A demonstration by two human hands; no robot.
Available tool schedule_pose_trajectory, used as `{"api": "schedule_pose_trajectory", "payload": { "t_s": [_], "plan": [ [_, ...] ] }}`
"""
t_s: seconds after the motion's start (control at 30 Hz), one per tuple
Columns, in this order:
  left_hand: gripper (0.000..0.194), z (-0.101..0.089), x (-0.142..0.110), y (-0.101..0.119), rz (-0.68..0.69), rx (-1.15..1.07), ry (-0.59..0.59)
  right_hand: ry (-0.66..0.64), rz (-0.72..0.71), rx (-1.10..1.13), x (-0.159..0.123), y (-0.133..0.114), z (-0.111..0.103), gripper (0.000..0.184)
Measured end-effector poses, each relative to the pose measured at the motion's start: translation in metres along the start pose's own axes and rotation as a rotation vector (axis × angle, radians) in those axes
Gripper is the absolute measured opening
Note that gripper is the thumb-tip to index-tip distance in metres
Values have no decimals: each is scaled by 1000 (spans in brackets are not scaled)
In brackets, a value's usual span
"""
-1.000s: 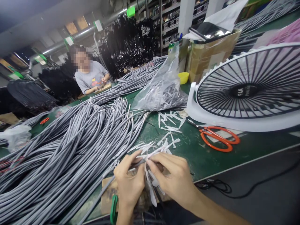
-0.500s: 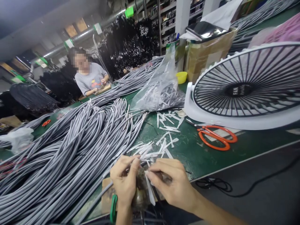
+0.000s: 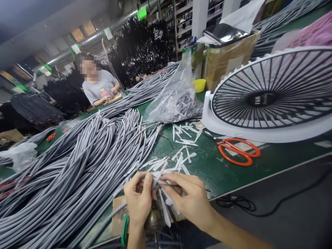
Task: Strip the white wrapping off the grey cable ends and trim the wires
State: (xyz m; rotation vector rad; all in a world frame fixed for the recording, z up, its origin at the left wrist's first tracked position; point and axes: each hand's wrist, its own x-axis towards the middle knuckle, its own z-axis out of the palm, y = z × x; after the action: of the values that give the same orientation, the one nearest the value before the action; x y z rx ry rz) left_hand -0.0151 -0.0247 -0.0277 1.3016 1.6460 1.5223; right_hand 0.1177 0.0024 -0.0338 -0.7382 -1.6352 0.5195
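My left hand (image 3: 138,197) is closed in a pinch on the end of a grey cable (image 3: 119,209), which runs in behind the palm from the lower left. Facing it, with fingertips almost touching, my right hand (image 3: 188,197) pinches something thin at the cable's end, too small and blurred to name. White strips (image 3: 165,211) hang just below the fingertips. Under both hands lies a worn wooden board (image 3: 118,221) with a rounded metal part (image 3: 155,219) on it, partly hidden. A green clip-like piece (image 3: 125,230) stands beside my left wrist.
Bundled grey cables (image 3: 77,173) cover the left of the green table (image 3: 207,173). Loose white strips (image 3: 184,157), orange-handled scissors (image 3: 237,150), a fan (image 3: 264,100) and a plastic bag (image 3: 178,103) lie beyond my hands. A co-worker (image 3: 100,84) sits across the table.
My right hand has shifted slightly left and up, its fingertips now closer to my left fingertips. My left hand stays nearly in place.
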Motion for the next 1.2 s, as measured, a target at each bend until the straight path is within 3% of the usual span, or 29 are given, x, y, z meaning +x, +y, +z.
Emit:
{"api": "schedule_pose_trajectory", "payload": {
  "t_s": [0.2, 0.3, 0.43, 0.57, 0.8, 0.87, 0.97, 1.03, 1.2],
  "plan": [
    [16, -4, 2, 5, 195, 66, -144, -12, 73, 39, -4, 0, -3, 15],
    [16, -8, 4, 4, 248, -3, -125, -32, 117, 72, -5, -2, -3, 17],
    [33, -8, 4, 0, 26, -169, 24, -9, 199, 105, -2, -5, -4, 17],
    [41, -5, 6, 1, -163, -237, 148, 96, 259, 107, 1, -5, -8, 18],
    [42, -1, 9, 7, -183, -178, 65, 400, 429, 153, -3, 4, -8, 16],
    [41, 0, 9, 8, -144, -92, 17, 289, 455, 207, -1, 4, -7, 18],
    [38, 2, 8, 8, -96, 20, -43, -87, 490, 359, 5, 3, -4, 25],
    [36, 3, 7, 8, -87, 63, -77, -267, 517, 454, 8, 4, -2, 32],
    [33, 4, 8, 7, -89, 123, -141, -432, 548, 517, 10, 10, -2, 42]
  ]
}}
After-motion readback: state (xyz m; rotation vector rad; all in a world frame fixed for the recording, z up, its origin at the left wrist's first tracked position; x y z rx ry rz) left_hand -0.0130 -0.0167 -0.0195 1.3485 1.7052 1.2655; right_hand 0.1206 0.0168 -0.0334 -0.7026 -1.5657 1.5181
